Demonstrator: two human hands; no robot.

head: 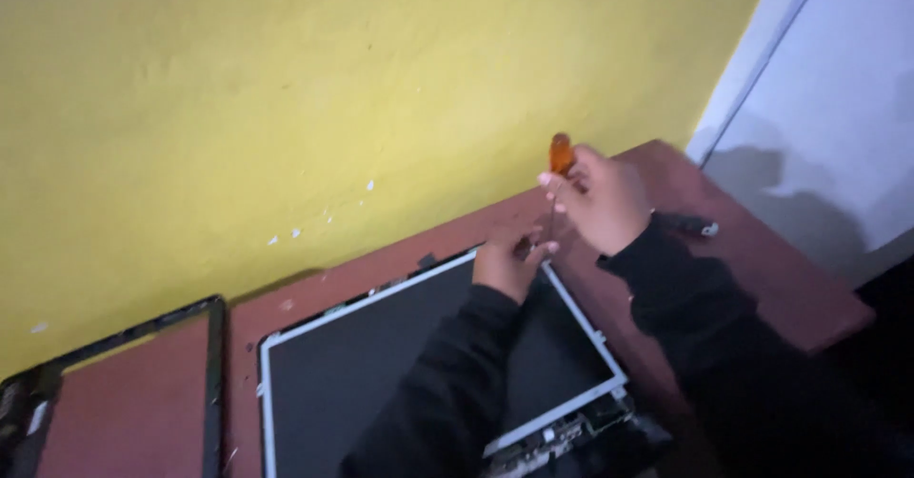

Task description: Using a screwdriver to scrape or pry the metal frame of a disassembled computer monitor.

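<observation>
The empty black frame (211,383) leans at the left of the tabletop (762,268), and beside it the bare screen panel (381,364) lies flat, thin and probably brittle, so steady it by its metal edge rather than the glass. Your left hand (505,264) presses curled fingers on its top corner, holding nothing. Your right hand (605,197) is closed around the orange-handled screwdriver (560,159), light and stiff, upright over that corner.
</observation>
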